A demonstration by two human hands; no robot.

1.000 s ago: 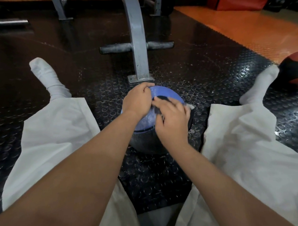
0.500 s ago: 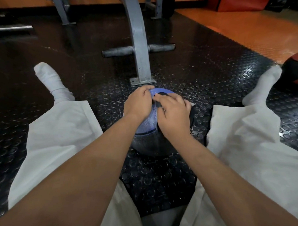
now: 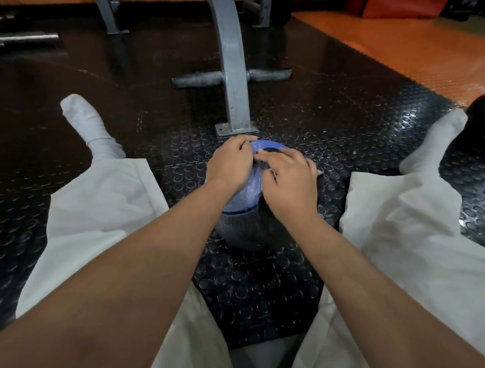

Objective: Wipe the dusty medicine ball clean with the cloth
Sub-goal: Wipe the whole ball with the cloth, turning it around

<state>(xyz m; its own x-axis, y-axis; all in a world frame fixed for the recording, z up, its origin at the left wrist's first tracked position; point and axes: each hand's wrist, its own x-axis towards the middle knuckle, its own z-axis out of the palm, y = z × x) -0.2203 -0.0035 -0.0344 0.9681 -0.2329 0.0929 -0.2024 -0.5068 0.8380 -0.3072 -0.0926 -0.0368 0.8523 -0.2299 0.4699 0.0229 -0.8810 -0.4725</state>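
A blue and grey medicine ball (image 3: 248, 193) sits on the black studded mat between my spread legs. My left hand (image 3: 230, 165) lies on its upper left side, fingers curled over the top. My right hand (image 3: 290, 184) covers the ball's upper right side and holds the cloth (image 3: 319, 172) against it. Only a small white tip of the cloth shows past my little finger; the rest is hidden under the hand. The fingertips of both hands nearly meet beside a dark round patch on top of the ball.
The foot of a grey metal gym frame (image 3: 233, 100) stands just beyond the ball. A red and black ball (image 3: 484, 120) lies by my right foot at the frame's edge. My legs in white trousers (image 3: 98, 207) flank the ball. Orange flooring (image 3: 410, 45) begins at the far right.
My right hand has slid a little up and away over the ball with the cloth. My left hand has kept its place on the ball's top.
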